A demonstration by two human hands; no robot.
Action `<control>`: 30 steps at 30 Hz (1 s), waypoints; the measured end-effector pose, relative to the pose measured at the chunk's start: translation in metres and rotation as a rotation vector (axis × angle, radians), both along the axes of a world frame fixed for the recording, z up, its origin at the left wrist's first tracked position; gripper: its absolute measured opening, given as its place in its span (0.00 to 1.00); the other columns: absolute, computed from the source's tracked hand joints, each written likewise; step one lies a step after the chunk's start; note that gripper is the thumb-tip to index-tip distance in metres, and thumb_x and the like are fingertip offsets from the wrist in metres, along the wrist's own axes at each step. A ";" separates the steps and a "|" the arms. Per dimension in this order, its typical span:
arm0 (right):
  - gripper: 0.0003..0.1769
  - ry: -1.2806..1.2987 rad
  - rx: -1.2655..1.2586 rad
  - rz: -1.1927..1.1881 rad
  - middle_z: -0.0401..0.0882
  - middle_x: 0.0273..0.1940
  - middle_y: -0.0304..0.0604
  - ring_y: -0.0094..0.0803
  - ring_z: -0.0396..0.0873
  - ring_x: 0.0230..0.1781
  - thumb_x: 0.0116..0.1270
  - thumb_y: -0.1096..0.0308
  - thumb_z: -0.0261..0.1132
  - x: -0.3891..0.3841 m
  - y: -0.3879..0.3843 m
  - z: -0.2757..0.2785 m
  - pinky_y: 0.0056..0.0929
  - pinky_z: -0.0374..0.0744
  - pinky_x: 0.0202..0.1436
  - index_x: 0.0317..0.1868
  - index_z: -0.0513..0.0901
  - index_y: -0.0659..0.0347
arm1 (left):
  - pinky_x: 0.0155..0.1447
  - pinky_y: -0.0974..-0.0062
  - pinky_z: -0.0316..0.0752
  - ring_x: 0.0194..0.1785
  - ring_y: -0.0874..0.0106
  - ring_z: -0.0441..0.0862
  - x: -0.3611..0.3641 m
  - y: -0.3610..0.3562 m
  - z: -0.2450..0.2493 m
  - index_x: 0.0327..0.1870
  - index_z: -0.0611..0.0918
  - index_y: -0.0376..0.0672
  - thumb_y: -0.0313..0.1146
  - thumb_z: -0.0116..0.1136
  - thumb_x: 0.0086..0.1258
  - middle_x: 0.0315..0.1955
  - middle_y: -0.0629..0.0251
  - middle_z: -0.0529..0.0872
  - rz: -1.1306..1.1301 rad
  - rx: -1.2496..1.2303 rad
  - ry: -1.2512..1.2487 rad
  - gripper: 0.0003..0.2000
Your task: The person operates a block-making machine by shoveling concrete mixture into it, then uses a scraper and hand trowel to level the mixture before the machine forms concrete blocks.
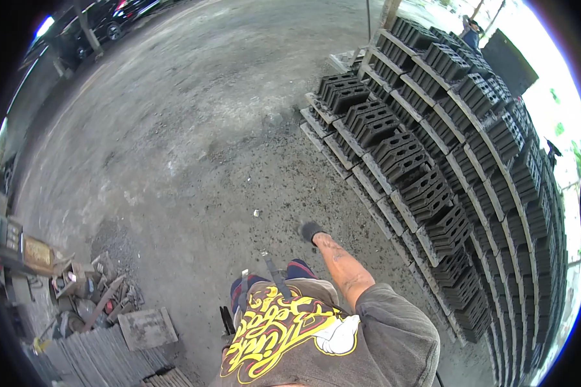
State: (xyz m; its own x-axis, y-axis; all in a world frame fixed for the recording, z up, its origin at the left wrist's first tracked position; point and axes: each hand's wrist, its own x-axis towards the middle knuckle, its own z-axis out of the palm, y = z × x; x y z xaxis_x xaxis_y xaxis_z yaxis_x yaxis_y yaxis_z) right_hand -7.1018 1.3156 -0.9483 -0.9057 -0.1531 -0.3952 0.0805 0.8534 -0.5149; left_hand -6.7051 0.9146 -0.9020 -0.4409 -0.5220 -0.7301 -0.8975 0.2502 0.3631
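My right hand [312, 231], in a dark glove, hangs out in front of me over the gritty concrete floor [193, 193]. It touches nothing that shows, and its fingers are too dark and small to make out. To its right rise stacked rows of grey hollow concrete blocks [400, 151], set on thin boards [394, 193] in several tiers. My left hand is out of view. Strap ends [274, 274] stick out past the front of my printed shirt [381, 329].
A person [471, 32] is behind the block stacks at the far right. Scrap and tools [87, 297] lie in a heap at the left, beside a stack of flat boards [103, 355]. A dark vehicle [113, 19] is parked at the back left. A small pale chip [256, 213] lies on the floor.
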 end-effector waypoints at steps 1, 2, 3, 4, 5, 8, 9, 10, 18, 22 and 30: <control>0.22 -0.003 -0.021 -0.021 0.79 0.47 0.59 0.54 0.78 0.50 0.61 0.58 0.58 -0.013 -0.005 0.020 0.47 0.76 0.51 0.54 0.77 0.58 | 0.24 0.62 0.70 0.20 0.61 0.74 -0.020 -0.012 -0.004 0.40 0.74 0.40 0.28 0.50 0.60 0.17 0.62 0.74 -0.028 0.001 0.012 0.08; 0.22 -0.004 -0.041 -0.043 0.80 0.46 0.60 0.54 0.78 0.49 0.61 0.59 0.58 -0.021 -0.010 0.046 0.47 0.76 0.50 0.54 0.77 0.58 | 0.24 0.62 0.70 0.20 0.60 0.74 -0.043 -0.024 -0.009 0.39 0.74 0.40 0.29 0.50 0.60 0.18 0.62 0.74 -0.060 0.004 0.027 0.07; 0.22 -0.045 -0.117 -0.139 0.80 0.46 0.60 0.54 0.78 0.49 0.60 0.59 0.59 -0.024 -0.014 0.056 0.47 0.76 0.49 0.54 0.78 0.59 | 0.25 0.62 0.70 0.21 0.60 0.74 -0.064 -0.037 -0.014 0.39 0.75 0.40 0.29 0.50 0.60 0.18 0.62 0.74 -0.093 0.006 0.042 0.07; 0.22 -0.080 -0.193 -0.238 0.79 0.46 0.61 0.53 0.78 0.49 0.60 0.59 0.60 -0.026 -0.018 0.066 0.47 0.76 0.49 0.53 0.78 0.59 | 0.25 0.62 0.70 0.21 0.60 0.74 -0.087 -0.050 -0.021 0.39 0.75 0.40 0.29 0.50 0.61 0.18 0.62 0.74 -0.127 0.012 0.056 0.07; 0.21 -0.017 -0.107 -0.214 0.80 0.46 0.60 0.53 0.78 0.49 0.60 0.59 0.59 -0.020 -0.016 0.065 0.46 0.77 0.49 0.52 0.78 0.59 | 0.25 0.62 0.69 0.21 0.60 0.74 -0.110 -0.065 -0.027 0.39 0.75 0.40 0.29 0.50 0.61 0.18 0.62 0.75 -0.165 0.015 0.072 0.07; 0.20 -0.082 0.056 -0.268 0.80 0.47 0.58 0.52 0.78 0.49 0.62 0.58 0.57 0.013 -0.003 0.028 0.45 0.77 0.50 0.50 0.81 0.57 | 0.26 0.62 0.69 0.22 0.60 0.75 -0.179 -0.115 -0.049 0.38 0.75 0.41 0.30 0.50 0.61 0.18 0.62 0.75 -0.278 0.030 0.135 0.07; 0.20 -0.033 0.190 -0.144 0.80 0.49 0.55 0.50 0.79 0.51 0.64 0.54 0.55 0.036 0.022 -0.076 0.44 0.76 0.55 0.50 0.82 0.55 | 0.26 0.62 0.69 0.22 0.60 0.75 -0.204 -0.128 -0.045 0.38 0.75 0.41 0.30 0.50 0.61 0.19 0.62 0.75 -0.306 0.040 0.154 0.07; 0.19 -0.176 0.265 -0.092 0.81 0.47 0.54 0.49 0.79 0.48 0.61 0.55 0.57 0.062 0.022 -0.068 0.43 0.76 0.52 0.47 0.82 0.55 | 0.26 0.62 0.69 0.22 0.60 0.75 -0.230 -0.140 -0.030 0.38 0.75 0.41 0.30 0.50 0.61 0.19 0.62 0.75 -0.325 0.045 0.151 0.07; 0.09 -0.656 0.168 -0.255 0.85 0.31 0.47 0.41 0.84 0.32 0.45 0.62 0.70 0.143 -0.046 0.009 0.39 0.80 0.34 0.29 0.86 0.53 | 0.17 0.66 0.67 0.18 0.69 0.72 -0.435 -0.227 0.002 0.45 0.71 0.48 0.22 0.49 0.60 0.20 0.66 0.74 -0.194 0.389 -0.002 0.13; 0.06 -0.429 0.335 -0.135 0.83 0.29 0.45 0.34 0.83 0.30 0.49 0.63 0.67 0.131 -0.083 0.032 0.38 0.79 0.31 0.28 0.84 0.53 | 0.18 0.66 0.70 0.17 0.67 0.73 -0.512 -0.223 0.029 0.35 0.71 0.45 0.26 0.51 0.63 0.16 0.65 0.73 -0.218 0.442 -0.233 0.04; 0.11 -0.406 -0.010 -0.623 0.75 0.28 0.36 0.30 0.72 0.22 0.61 0.69 0.58 0.200 -0.121 0.039 0.33 0.75 0.24 0.44 0.76 0.50 | 0.18 0.66 0.71 0.15 0.68 0.74 -0.571 -0.141 0.042 0.40 0.72 0.42 0.25 0.54 0.60 0.15 0.64 0.74 -0.685 0.419 -0.053 0.09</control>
State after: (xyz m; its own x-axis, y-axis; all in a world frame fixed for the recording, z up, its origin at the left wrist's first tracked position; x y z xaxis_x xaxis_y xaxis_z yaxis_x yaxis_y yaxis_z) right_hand -6.9017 1.1948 -0.9094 -0.6093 0.3356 -0.7184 0.7334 0.5829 -0.3498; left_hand -7.2762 0.7736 -0.8597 -0.5236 0.1737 -0.8341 -0.6124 0.6039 0.5102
